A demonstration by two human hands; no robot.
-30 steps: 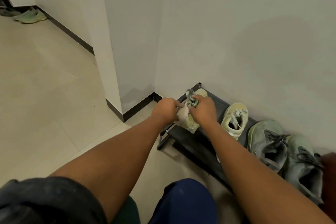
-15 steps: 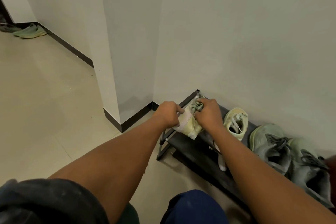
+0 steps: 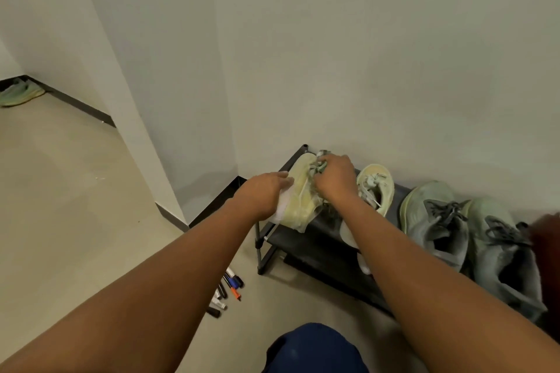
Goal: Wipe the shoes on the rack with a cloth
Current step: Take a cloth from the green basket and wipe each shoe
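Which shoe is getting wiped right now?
Find the black rack against the wall. The shoe at its left end, nearest the corner, is pale yellow. Unlike its upright partner and the grey pair, it lies tipped between both hands.

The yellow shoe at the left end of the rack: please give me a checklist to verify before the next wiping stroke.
1. Left hand steadies the yellow shoe: ok, it rests on the shoe's side.
2. Cloth in the right hand: ok, fingers curl around it.
3. Cloth touches the shoe: ok, at the laces.
4. Shoe supported by the rack: ok, though its heel overhangs the front edge.
5. Second yellow shoe clear of the stroke: cannot tell, it sits close beside the right hand.
6. Pens on the floor away from the knee: ok.
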